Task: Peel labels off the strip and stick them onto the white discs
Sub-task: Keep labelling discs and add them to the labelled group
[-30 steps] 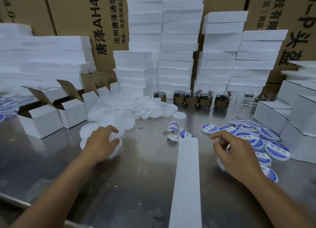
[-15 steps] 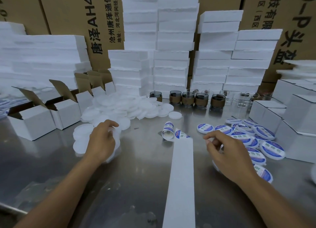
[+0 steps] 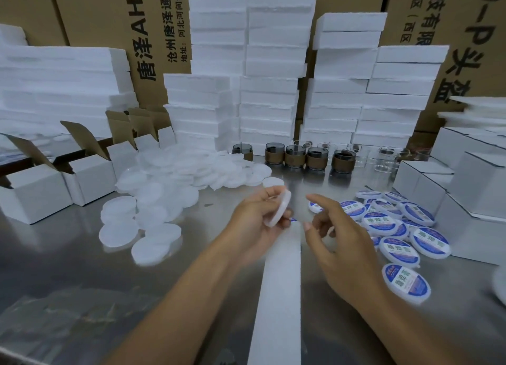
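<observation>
A white strip (image 3: 276, 296) of backing paper lies flat on the steel worktop (image 3: 109, 282), running from the near edge straight up until it passes under the two hands. The left hand (image 3: 252, 225) holds one blank white disc (image 3: 279, 207) on edge above the strip's far end, its fingers (image 3: 269, 193) curled round the rim. The right hand (image 3: 339, 244) hovers just beside it with the forefinger stretched toward the disc and the other fingers loosely bent. Motion blur hides whether it pinches a label (I cannot tell).

To the right of the hands lie the labelled discs (image 3: 401, 251), blue and white. There are about a dozen, and they overlap too much for an exact count. Left of the hands a loose heap of blank discs (image 3: 175, 178) spreads over the worktop, far too many to count.

Further left stand at least four small open boxes (image 3: 35, 195) with brown flaps raised, and on the right several closed white boxes (image 3: 482, 227) are stacked.

Behind the heap is a row of five cups (image 3: 317, 159) with brown bands, with a few clear glass cups (image 3: 388, 159) to their right. Beyond them rise stacks of white foam slabs (image 3: 271, 90), and printed cardboard cartons (image 3: 153, 36) stand at the back.
</observation>
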Available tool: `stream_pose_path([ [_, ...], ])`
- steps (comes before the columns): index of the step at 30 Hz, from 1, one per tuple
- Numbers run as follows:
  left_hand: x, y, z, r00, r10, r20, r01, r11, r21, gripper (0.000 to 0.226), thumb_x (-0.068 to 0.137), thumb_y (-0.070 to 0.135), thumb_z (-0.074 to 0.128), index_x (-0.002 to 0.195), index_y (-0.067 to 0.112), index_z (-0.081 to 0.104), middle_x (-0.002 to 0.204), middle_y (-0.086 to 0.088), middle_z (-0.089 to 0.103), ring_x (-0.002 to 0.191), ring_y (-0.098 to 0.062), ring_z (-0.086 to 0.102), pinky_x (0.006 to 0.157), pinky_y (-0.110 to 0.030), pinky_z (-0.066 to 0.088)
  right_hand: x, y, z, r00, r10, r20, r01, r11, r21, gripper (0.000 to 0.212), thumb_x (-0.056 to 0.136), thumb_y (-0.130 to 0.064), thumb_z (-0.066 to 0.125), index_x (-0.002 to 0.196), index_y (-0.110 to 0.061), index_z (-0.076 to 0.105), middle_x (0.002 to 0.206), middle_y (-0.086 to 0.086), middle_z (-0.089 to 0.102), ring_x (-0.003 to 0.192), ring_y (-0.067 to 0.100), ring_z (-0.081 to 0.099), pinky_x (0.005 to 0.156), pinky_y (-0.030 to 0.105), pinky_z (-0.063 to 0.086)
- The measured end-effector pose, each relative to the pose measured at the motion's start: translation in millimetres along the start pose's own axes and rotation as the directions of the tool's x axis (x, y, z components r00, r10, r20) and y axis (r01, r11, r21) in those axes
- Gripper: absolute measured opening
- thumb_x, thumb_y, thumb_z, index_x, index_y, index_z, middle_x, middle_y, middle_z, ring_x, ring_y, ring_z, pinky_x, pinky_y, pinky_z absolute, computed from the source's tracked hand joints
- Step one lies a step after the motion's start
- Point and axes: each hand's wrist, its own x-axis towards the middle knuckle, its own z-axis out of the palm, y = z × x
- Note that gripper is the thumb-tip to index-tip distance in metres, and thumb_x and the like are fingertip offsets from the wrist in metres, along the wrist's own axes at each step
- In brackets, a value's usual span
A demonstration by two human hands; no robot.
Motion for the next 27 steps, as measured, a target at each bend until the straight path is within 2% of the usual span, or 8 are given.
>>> stream_pose_path([
  [3,-1,-8,-4,0.990,-0.085,0.111,0.083,0.996,0.024,0.025,0.089,-0.012,0.034,0.084,0.003,0.054,0.067,-0.005,0.053,0.051,-0.012,0.050,0.055,-0.021,0.043,2,-6,3,0.995,-0.097,-0.012,0.097,0.994,-0.054,0.057,0.088,-0.024,0.059,0.125,-0.056,0.029,0.089,-0.018,0.048,0.075,0.003,0.046,0.066,0.017,0.040],
  [5,-1,-11,-6,0.984,-0.113,0.138,0.109,0.993,0.038,0.024,0.087,-0.013,0.036,0.085,0.001,0.055,0.068,-0.006,0.054,0.055,-0.012,0.053,0.058,-0.022,0.048,2,-5,6,0.994,-0.106,-0.030,0.105,0.993,-0.046,0.051,0.089,-0.024,0.060,0.130,-0.046,0.038,0.094,-0.019,0.045,0.081,-0.003,0.042,0.069,0.019,0.040],
  [9,-2,-12,-3,0.987,-0.100,0.128,0.098,0.995,0.023,0.028,0.089,-0.008,0.039,0.082,0.001,0.064,0.082,-0.013,0.055,0.068,-0.016,0.055,0.065,-0.023,0.051,3,-5,11,0.999,-0.032,-0.040,0.034,0.998,0.056,0.036,0.086,-0.036,0.059,0.121,-0.035,0.055,0.094,-0.023,0.046,0.085,-0.006,0.047,0.076,0.016,0.040],
  [11,-2,-13,-2,0.987,-0.107,0.121,0.105,0.994,0.026,0.025,0.092,-0.001,0.039,0.088,0.000,0.064,0.085,-0.013,0.059,0.073,-0.017,0.059,0.069,-0.023,0.051,4,-7,11,0.998,-0.004,-0.057,0.010,0.995,0.098,0.031,0.081,-0.039,0.057,0.112,-0.036,0.060,0.093,-0.023,0.048,0.084,-0.005,0.049,0.074,0.008,0.036],
  [18,-3,-13,-4,0.991,-0.079,0.110,0.071,0.995,0.076,0.021,0.090,-0.006,0.043,0.091,-0.001,0.063,0.079,-0.009,0.068,0.071,-0.015,0.066,0.064,-0.023,0.054,7,-13,12,0.992,0.122,-0.011,-0.113,0.948,0.297,0.019,0.078,-0.031,0.070,0.095,-0.033,0.062,0.094,-0.013,0.056,0.087,-0.005,0.051,0.072,0.001,0.033],
  [22,-3,-13,-7,0.991,-0.095,0.092,0.088,0.993,0.084,0.015,0.085,-0.003,0.053,0.097,-0.005,0.061,0.082,-0.012,0.069,0.074,-0.016,0.068,0.065,-0.024,0.055,7,-15,11,0.982,0.187,0.015,-0.180,0.918,0.354,0.017,0.075,-0.034,0.070,0.086,-0.041,0.058,0.092,-0.016,0.057,0.088,-0.004,0.052,0.073,0.002,0.034],
  [25,-3,-12,-8,0.989,-0.118,0.085,0.117,0.993,0.025,0.032,0.083,0.003,0.051,0.111,-0.013,0.056,0.089,-0.020,0.066,0.079,-0.022,0.067,0.066,-0.027,0.056,9,-15,11,0.974,0.226,0.014,-0.215,0.905,0.368,0.016,0.075,-0.034,0.070,0.082,-0.041,0.058,0.091,-0.017,0.058,0.088,-0.004,0.052,0.073,0.002,0.035],
  [27,-3,-11,-8,0.981,-0.154,0.122,0.156,0.988,-0.009,0.036,0.089,0.018,0.047,0.108,-0.010,0.058,0.088,-0.020,0.068,0.082,-0.026,0.067,0.070,-0.030,0.057,9,-15,12,0.976,0.218,0.007,-0.207,0.913,0.352,0.017,0.075,-0.031,0.071,0.081,-0.041,0.058,0.090,-0.016,0.058,0.087,-0.006,0.051,0.070,0.001,0.035],
])
